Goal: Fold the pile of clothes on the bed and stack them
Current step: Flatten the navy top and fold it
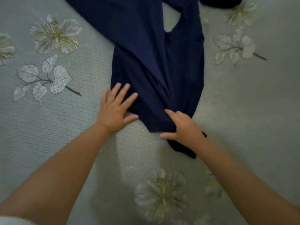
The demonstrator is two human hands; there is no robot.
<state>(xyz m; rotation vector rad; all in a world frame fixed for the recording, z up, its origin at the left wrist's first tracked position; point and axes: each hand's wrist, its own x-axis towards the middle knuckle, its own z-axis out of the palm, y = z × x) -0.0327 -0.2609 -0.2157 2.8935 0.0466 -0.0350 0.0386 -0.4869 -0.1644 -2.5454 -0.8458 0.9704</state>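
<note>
A navy blue garment (151, 59) lies stretched out on the bed, running from the top of the view down to my hands, with creases gathering at its near end. My left hand (115, 108) lies flat with fingers spread, pressing the garment's near left corner. My right hand (183, 127) grips the bunched near edge of the cloth, thumb under and fingers over; a dark corner of fabric sticks out beneath its wrist.
The bed cover (65, 127) is pale grey-green with printed white flowers and leaves. Another dark piece of cloth (220, 2) shows at the top right edge, mostly cut off by the frame.
</note>
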